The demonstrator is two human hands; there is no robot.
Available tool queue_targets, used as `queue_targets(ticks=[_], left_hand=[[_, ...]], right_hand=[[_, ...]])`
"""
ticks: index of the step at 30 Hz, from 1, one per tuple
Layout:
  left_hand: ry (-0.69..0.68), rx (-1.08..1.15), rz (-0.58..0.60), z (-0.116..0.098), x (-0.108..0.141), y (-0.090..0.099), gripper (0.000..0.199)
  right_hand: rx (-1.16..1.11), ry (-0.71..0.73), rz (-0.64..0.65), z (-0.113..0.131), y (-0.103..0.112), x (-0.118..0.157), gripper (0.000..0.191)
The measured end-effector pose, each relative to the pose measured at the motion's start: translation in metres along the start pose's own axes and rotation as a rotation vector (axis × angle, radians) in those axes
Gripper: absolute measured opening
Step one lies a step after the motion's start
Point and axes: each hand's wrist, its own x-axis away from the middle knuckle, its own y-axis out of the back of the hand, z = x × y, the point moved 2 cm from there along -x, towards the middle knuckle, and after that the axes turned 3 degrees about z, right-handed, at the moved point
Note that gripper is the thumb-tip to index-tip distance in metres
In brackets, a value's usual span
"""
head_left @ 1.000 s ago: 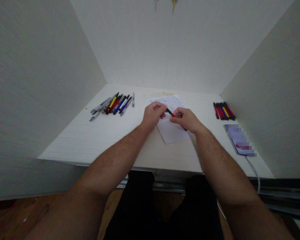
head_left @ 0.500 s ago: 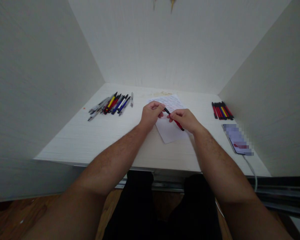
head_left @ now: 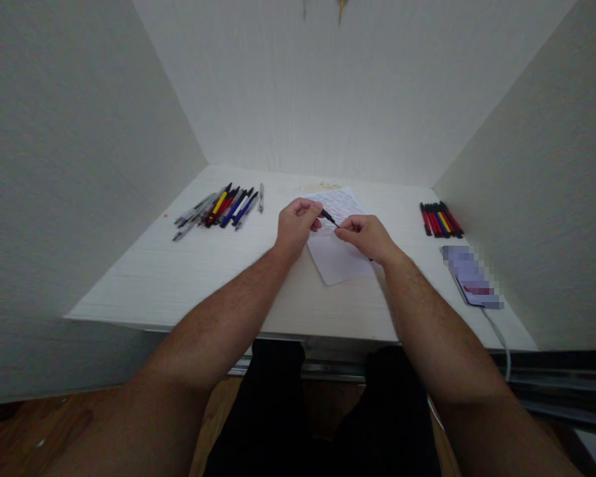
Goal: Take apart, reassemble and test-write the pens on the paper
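Observation:
Over the paper, my left hand (head_left: 298, 224) is closed, thumb and fingers pinching the black front part (head_left: 328, 216) of a pen. A thin dark length, perhaps the refill, runs from that part toward my right hand (head_left: 365, 235). The right hand is closed as well, its thumb and index finger at the thin length. Most of the pen's red barrel is hidden by this hand; only a dark end shows below it. Under both hands lies a sheet of paper (head_left: 340, 262), handwritten over its far half.
On the white table (head_left: 203, 285), a loose pile of pens (head_left: 228, 209) lies at the left. A row of red, blue and yellow pens (head_left: 441, 220) sits at the right by the side wall. Nearer me is a phone (head_left: 469, 278) with a white cable (head_left: 499, 334).
The hands have drawn slightly apart, the left one moving left with the black part. A thin dark length now shows between them, and the red barrel has gone behind the right hand.

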Motion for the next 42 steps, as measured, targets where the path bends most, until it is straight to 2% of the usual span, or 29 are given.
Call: queue_targets(ticks=[3,9,14,18,20,22,27,30,32,35,36,39,42], left_hand=[[-0.017,0.037,-0.059,0.0,-0.001,0.002,0.032],[-0.001,0.025,-0.085,-0.002,-0.002,0.003,0.036],[-0.012,0.021,-0.197,-0.002,-0.008,0.01,0.036],[0.031,0.0,-0.224,0.0,-0.009,0.012,0.033],[0.049,-0.1,-0.166,0.001,-0.007,0.01,0.03],[0.056,-0.292,-0.057,0.002,-0.002,0.005,0.027],[-0.056,-0.853,0.197,0.008,0.008,-0.006,0.024],[-0.039,-1.001,0.251,0.012,0.01,-0.006,0.027],[-0.043,-1.033,0.225,0.012,0.009,-0.005,0.024],[-0.089,-0.936,0.148,0.008,0.008,-0.003,0.007],[-0.091,-0.857,0.135,0.007,0.007,-0.003,0.008],[-0.014,-0.557,0.161,0.006,0.006,-0.005,0.016],[0.085,-0.346,0.182,0.008,0.004,-0.007,0.006]], right_hand=[[0.003,0.014,0.002,0.0,-0.001,0.0,0.018],[0.037,0.032,0.035,-0.004,-0.003,-0.001,0.015],[0.062,0.02,0.024,-0.01,0.004,-0.003,0.016],[0.086,-0.027,0.062,-0.01,0.01,-0.003,0.017],[0.092,-0.031,0.041,-0.009,0.014,-0.002,0.017],[0.091,-0.033,0.005,-0.008,0.018,-0.002,0.017],[0.1,-0.081,0.0,-0.009,0.021,-0.003,0.017],[0.132,-0.115,0.043,-0.011,0.02,-0.003,0.015],[0.14,-0.128,0.07,-0.012,0.019,-0.003,0.014],[0.139,-0.134,0.104,-0.011,0.018,-0.002,0.012],[0.14,-0.133,0.119,-0.01,0.018,-0.002,0.012],[0.144,-0.119,0.174,-0.007,0.018,0.0,0.012],[0.131,-0.108,0.21,-0.005,0.018,0.002,0.013]])
